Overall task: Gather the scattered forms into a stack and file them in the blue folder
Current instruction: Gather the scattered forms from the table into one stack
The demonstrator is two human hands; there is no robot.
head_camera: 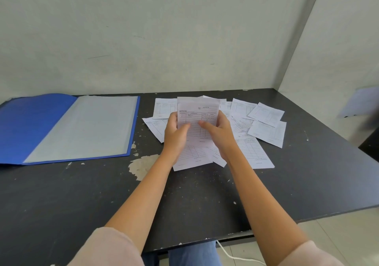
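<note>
Both my hands hold a small stack of white printed forms upright above the table's middle. My left hand grips its left edge and my right hand grips its right edge, thumbs on the front sheet. Several more forms lie scattered flat and overlapping on the black table, behind, beneath and right of my hands. The blue folder lies open at the left, its clear inner sleeve facing up, apart from the papers.
The black table has chipped patches near the folder's right corner. Walls close off the back and the right side. A white cable runs on the floor by my knee. A blurred pale object is at the right edge.
</note>
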